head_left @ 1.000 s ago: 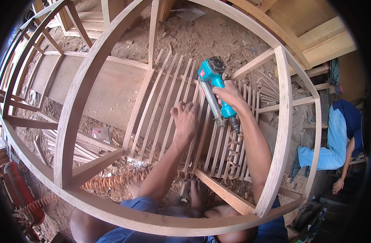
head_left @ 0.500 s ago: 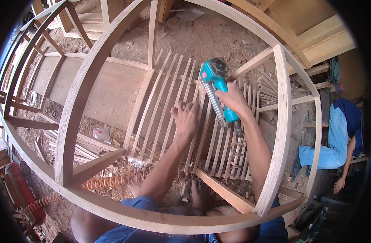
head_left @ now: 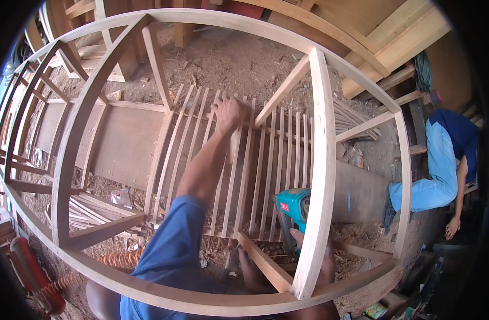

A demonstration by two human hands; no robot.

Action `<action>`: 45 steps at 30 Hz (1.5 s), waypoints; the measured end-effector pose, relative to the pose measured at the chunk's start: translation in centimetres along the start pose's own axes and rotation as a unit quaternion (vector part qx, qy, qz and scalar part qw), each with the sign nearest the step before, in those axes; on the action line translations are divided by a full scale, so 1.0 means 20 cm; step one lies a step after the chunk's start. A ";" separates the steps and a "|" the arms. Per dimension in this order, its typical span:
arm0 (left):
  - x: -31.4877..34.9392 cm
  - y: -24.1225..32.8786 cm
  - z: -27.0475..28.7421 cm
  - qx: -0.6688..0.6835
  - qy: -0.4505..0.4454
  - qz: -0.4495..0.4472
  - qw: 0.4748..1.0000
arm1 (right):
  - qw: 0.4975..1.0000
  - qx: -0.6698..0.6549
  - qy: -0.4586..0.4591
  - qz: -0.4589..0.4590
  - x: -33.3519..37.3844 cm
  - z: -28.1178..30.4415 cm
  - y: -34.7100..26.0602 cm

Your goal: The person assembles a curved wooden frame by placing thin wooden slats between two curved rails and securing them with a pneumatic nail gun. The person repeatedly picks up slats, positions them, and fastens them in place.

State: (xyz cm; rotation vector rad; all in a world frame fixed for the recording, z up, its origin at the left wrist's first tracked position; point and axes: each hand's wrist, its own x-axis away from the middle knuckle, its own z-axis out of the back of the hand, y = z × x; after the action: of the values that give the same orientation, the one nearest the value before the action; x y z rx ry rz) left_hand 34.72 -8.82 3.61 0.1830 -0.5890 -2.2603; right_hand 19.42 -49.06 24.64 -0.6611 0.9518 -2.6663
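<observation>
My left hand (head_left: 228, 113) reaches to the far ends of a row of thin wooden slats (head_left: 239, 192), its fingers curled over one slat. A wider, short piece of wood (head_left: 235, 143) shows just below that hand; whether the hand also holds it I cannot tell. Close to the near rail, my right hand (head_left: 296, 236) grips a teal nail gun (head_left: 290, 205). A wooden upright hides part of the hand and the tool. The slats lie side by side across two rails, inside a large curved wooden frame (head_left: 317, 160) that surrounds both arms.
Loose slats lie in piles at left (head_left: 89, 213) and right (head_left: 356, 120). An orange coiled hose (head_left: 124, 260) runs along the floor near a red tank (head_left: 33, 274). Another person in light blue trousers (head_left: 436, 176) is at the right. Boards (head_left: 399, 50) stand at the far right.
My left hand has moved away from me along the slats to their far ends. My right hand has drawn the nail gun back toward me, behind the upright. The view has shifted.
</observation>
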 end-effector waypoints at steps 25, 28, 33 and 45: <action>-0.07 0.28 0.59 0.221 0.181 -0.198 0.938 | 0.994 -0.072 -0.076 -0.009 -0.07 -0.01 0.05; -0.11 0.27 0.61 0.182 0.170 -0.175 0.953 | 0.996 -0.055 -0.070 -0.010 -0.07 -0.02 0.05; -0.28 0.08 0.54 0.140 0.150 -0.123 0.971 | 0.990 0.069 -0.117 -0.029 -0.12 0.01 -0.03; -0.24 -0.13 0.07 0.103 0.058 -0.072 0.990 | 0.996 0.013 -0.087 -0.031 -0.10 -0.07 0.03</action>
State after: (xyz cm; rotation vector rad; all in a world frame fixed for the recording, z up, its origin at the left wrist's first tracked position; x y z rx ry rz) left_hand 35.85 -3.22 3.43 0.4700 -0.7688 -2.3062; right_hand 20.43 -48.03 22.56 -0.9146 0.8610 -2.6160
